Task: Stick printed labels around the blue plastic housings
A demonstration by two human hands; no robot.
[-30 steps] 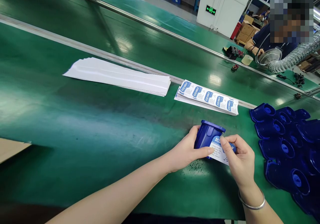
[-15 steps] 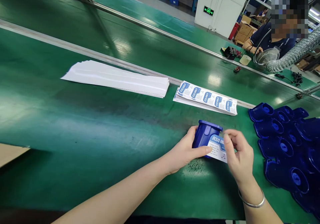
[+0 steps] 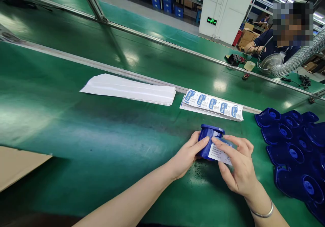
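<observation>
Head view, single frame.

- Tabletop (image 3: 101, 145): green, glossy, running left to right. A metal rail (image 3: 127, 72) borders its far edge.
- Housing (image 3: 208, 139): blue plastic, held just above the tabletop at centre right, between both hands. Its rimmed end points up and away.
- Left hand (image 3: 189, 154): clamped on the housing's left side. The thumb lies on the upper face and the fingers wrap underneath.
- Right hand (image 3: 237, 167): closed on the label (image 3: 218, 153). The index finger lies flat across the label's top edge and the thumb sits under its lower edge. A metal bangle (image 3: 262, 213) is on the wrist.
- Label: white with a blue header, lying on the housing's near face. Its right part is covered by fingers. Cannot tell whether it is fully stuck down.
- Hands are close together, fingertips nearly meeting on the housing.
- Label sheets (image 3: 213, 105): a stack just beyond the hands, against the rail. The top sheet shows a row of blue-and-white labels.
- White strips (image 3: 132, 90): a fanned stack to the left of the label sheets, near them but apart.
- Pile of housings (image 3: 291, 142): the same blue parts, heaped at the right edge, near the right hand and not touching it.
- Cardboard (image 3: 17, 164): a flat corner at the lower left, well apart from the hands.
- Dark specks (image 3: 199, 167): scattered on the tabletop under the hands.
- Far right: a co-worker's sleeve (image 3: 269, 41) at a second green line beyond the rail. A ribbed hose (image 3: 297, 58) and small parts (image 3: 235, 59) lie beside it.
</observation>
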